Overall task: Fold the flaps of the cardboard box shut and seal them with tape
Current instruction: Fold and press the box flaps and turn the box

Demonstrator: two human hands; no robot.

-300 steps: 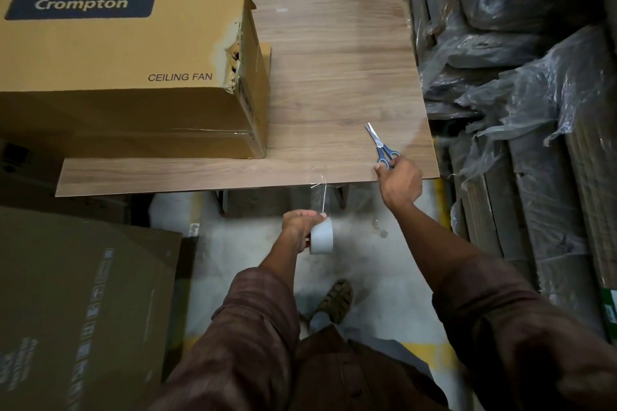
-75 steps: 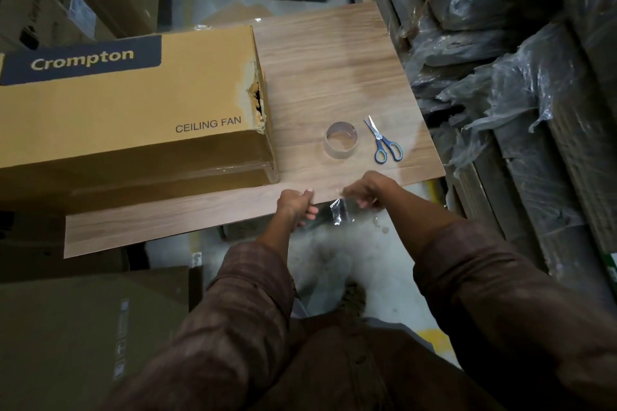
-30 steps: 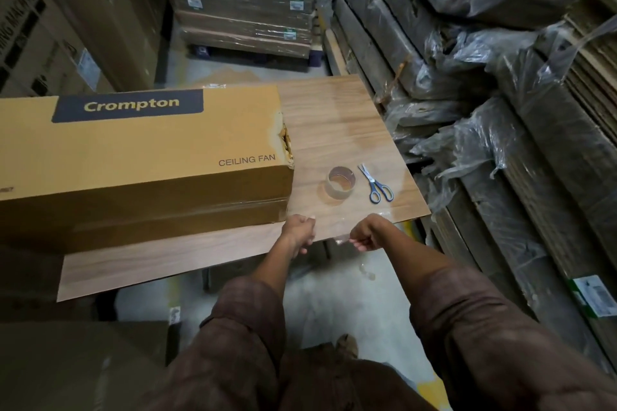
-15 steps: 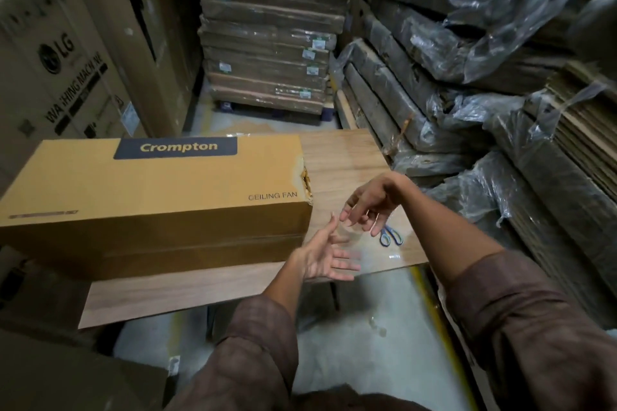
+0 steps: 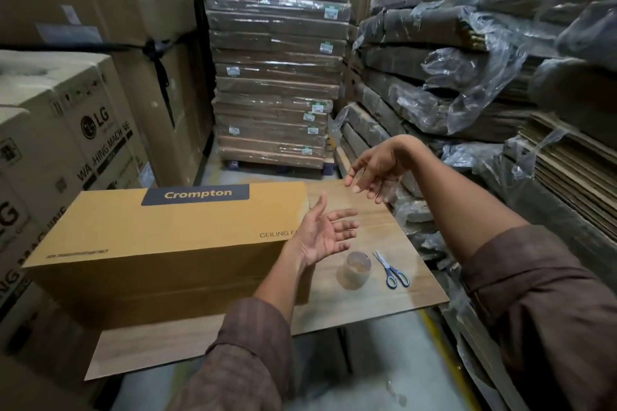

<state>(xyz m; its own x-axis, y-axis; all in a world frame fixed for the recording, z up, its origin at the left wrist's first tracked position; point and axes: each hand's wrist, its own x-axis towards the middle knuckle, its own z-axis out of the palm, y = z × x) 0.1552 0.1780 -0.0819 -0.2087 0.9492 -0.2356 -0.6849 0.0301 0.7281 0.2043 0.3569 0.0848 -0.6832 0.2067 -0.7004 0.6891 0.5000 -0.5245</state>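
Observation:
A long yellow-brown cardboard box [image 5: 167, 243] marked "Crompton" lies on its side on a wooden table [image 5: 384, 300]. My left hand [image 5: 325, 237] hovers at the box's right end, palm up and fingers spread. My right hand [image 5: 374, 173] is raised higher and further right, fingers apart and pointing left. I cannot make out any clear tape strip between them. A roll of clear tape [image 5: 357, 269] stands on the table just right of the box. Blue-handled scissors [image 5: 392, 272] lie beside it. My left hand hides the box's right end.
Large LG washing machine cartons [image 5: 66, 143] stand to the left. A pallet of wrapped flat cartons [image 5: 273, 77] stands behind the table. Plastic-covered cardboard stacks [image 5: 467, 77] crowd the right side. Grey floor [image 5: 384, 360] shows below the table's front edge.
Both hands have risen from the table's front edge toward the box's right end, and their fingers have opened. The view has tilted upward.

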